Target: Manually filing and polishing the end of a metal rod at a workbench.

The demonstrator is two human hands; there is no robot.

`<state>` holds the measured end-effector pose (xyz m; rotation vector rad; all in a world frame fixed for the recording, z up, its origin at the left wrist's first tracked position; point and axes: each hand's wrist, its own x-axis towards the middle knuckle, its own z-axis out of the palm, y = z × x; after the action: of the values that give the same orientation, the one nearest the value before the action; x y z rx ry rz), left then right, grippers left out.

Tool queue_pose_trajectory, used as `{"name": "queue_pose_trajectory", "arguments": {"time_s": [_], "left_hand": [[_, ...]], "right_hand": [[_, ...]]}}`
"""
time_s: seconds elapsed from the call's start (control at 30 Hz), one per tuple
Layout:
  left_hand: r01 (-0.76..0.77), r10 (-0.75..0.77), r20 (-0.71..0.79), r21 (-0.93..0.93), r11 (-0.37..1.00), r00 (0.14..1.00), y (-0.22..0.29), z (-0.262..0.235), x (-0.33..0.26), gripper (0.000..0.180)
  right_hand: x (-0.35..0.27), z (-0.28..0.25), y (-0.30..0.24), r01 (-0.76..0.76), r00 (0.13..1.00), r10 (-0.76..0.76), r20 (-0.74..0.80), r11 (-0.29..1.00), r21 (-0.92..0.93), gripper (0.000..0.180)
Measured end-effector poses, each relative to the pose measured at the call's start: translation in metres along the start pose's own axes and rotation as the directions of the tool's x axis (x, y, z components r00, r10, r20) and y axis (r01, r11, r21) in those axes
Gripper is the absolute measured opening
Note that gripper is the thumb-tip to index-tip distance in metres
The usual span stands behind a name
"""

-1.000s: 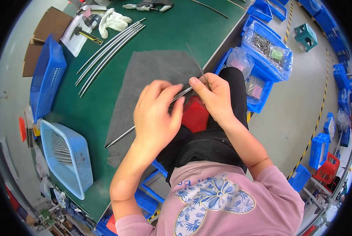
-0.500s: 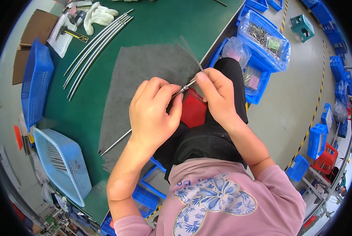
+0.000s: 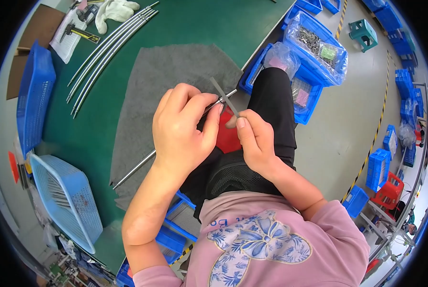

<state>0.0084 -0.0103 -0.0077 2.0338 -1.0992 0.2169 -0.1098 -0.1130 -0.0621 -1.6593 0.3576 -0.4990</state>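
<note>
My left hand (image 3: 183, 126) is closed around a slim shiny metal rod (image 3: 135, 168), which slants from lower left to upper right. The rod's stepped upper end sticks out past my thumb and index finger. In a pinch, my right hand (image 3: 259, 143) holds a thin flat grey strip (image 3: 226, 98), straight and narrow. The strip crosses over the rod near its tip; whether the two touch I cannot tell. Beneath the left hand and rod lies a grey cloth (image 3: 168, 62) on the green table (image 3: 195, 24).
Several metal rods (image 3: 109, 56) lie at the far left of the table, near a white glove (image 3: 116, 9) and a caliper (image 3: 82, 33). Two blue baskets (image 3: 36, 95) line the left edge. Blue bins (image 3: 314, 112) of metal parts stand to the right, with a green stool (image 3: 363, 34) beyond.
My right hand has come off the rod's tip and moved toward me, bringing the strip lower and across the rod. My left hand keeps its hold. The whole view has shifted slightly.
</note>
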Motion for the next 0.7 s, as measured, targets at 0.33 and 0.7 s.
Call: {"name": "queue_pose_trajectory", "arguments": {"time_s": [0.33, 0.7], "left_hand": [[-0.019, 0.020, 0.034, -0.032, 0.999, 0.999, -0.001, 0.002, -0.001, 0.014], [-0.045, 0.046, 0.044, -0.029, 0.999, 0.998, 0.002, 0.000, 0.002, 0.013]], "right_hand": [[0.008, 0.001, -0.016, -0.040, 0.999, 0.043, 0.026, 0.992, -0.120, 0.015], [0.025, -0.005, -0.031, -0.181, 0.975, 0.183, 0.123, 0.983, -0.031, 0.021]]}}
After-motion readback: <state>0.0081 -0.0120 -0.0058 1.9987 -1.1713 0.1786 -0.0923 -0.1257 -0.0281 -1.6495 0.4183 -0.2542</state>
